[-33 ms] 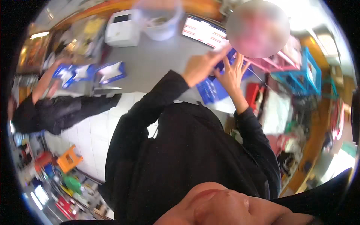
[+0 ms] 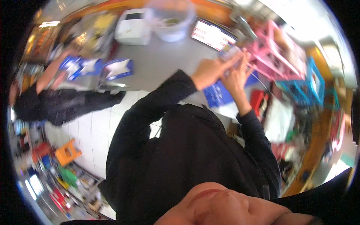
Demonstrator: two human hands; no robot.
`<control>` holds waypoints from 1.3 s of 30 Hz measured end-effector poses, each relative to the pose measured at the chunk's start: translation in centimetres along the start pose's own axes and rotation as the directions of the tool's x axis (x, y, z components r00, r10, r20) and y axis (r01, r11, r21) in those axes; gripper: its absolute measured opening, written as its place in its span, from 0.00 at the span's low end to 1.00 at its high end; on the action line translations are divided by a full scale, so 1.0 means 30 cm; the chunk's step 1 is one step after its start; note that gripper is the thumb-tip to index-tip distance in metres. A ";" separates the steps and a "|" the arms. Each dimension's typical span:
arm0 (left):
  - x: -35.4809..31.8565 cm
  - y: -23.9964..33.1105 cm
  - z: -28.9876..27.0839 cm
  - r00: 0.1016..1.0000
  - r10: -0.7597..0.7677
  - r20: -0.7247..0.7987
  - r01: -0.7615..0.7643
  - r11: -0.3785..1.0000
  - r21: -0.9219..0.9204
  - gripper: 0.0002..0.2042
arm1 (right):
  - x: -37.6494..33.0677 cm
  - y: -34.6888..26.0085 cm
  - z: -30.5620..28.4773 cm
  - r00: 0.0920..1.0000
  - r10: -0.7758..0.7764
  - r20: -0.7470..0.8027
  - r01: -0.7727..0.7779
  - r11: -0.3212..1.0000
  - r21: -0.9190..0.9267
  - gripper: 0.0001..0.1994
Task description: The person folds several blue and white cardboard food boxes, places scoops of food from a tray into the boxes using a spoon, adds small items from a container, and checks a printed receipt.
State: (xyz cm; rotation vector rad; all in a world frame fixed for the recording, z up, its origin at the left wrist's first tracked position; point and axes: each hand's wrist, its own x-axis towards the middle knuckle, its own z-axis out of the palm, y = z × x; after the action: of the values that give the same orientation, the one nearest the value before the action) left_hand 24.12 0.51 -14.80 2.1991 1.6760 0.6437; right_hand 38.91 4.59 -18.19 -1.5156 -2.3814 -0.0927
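Both my hands meet over the right part of the grey table, near the screen. My left hand (image 2: 212, 71) reaches across from the left, its fingers closed at a small pale bluish-white item (image 2: 229, 52). Against it, the fingers of my right hand (image 2: 236, 78) point up and are drawn together; what lies between the two hands is mostly hidden and blurred. Under and beside my right wrist lie flat blue packets (image 2: 215, 94). At the left, another person's hand (image 2: 60, 78) is beside blue-and-white packs (image 2: 73, 67).
A white boxy device (image 2: 133, 28) and a clear tub (image 2: 170, 22) stand at the table's back, beside a lit screen (image 2: 213, 34). A pink basket (image 2: 275, 56) and a blue crate (image 2: 313, 84) border my right hand. An orange stool (image 2: 67, 152) stands on the floor.
My right hand's fingers, spread over a blue thing before, have come together against my left hand. The pale item now shows above them. The whole view has shifted slightly.
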 end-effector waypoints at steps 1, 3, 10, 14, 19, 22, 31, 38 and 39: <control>-0.009 -0.003 -0.011 0.999 0.038 -0.016 -0.038 0.999 0.026 0.34 | 0.034 -0.065 0.016 0.998 -0.061 0.031 0.067 0.954 -0.292 0.36; -0.028 -0.018 -0.046 0.982 0.084 -0.170 -0.069 0.994 0.088 0.34 | 0.089 -0.032 0.123 0.995 -0.084 0.046 0.096 0.867 -0.489 0.34; -0.196 -0.276 -0.220 0.941 -0.183 -0.285 0.198 0.980 0.024 0.39 | 0.233 -0.271 0.157 0.952 -0.229 0.203 0.214 0.972 0.094 0.36; -0.289 -0.396 -0.468 0.998 0.005 -0.060 -0.012 0.994 -0.109 0.47 | 0.256 -0.354 0.105 0.835 -0.467 0.290 0.426 0.883 0.194 0.26; -0.250 -0.540 -0.554 0.972 0.160 -0.172 -0.149 0.986 0.074 0.37 | 0.326 -0.406 0.185 0.876 -0.359 0.320 0.089 0.775 0.626 0.24; -0.237 -0.666 -0.476 0.744 -0.031 -0.667 0.253 0.938 0.238 0.17 | 0.329 -0.365 0.274 0.852 -0.162 0.497 -0.271 0.676 0.685 0.28; -0.374 -0.774 0.077 0.603 -0.284 -0.745 0.442 0.897 0.015 0.07 | 0.124 -0.542 0.228 0.998 -0.039 0.059 -0.003 0.814 0.581 0.29; -0.610 -0.895 0.027 0.651 -0.588 -0.479 0.185 0.735 -0.652 0.14 | 0.044 -0.420 0.548 0.961 0.067 0.269 -0.243 0.667 0.704 0.14; -0.653 -0.930 0.062 0.676 -0.699 -0.232 0.290 0.542 -0.789 0.14 | 0.027 -0.395 0.610 0.923 -0.059 0.381 -0.280 0.578 0.767 0.13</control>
State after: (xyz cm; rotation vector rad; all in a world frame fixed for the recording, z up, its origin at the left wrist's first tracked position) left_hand -2.24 -10.63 -33.40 0.9159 1.7629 1.4979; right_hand 23.83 4.18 -33.95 -1.2336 -2.0235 1.2664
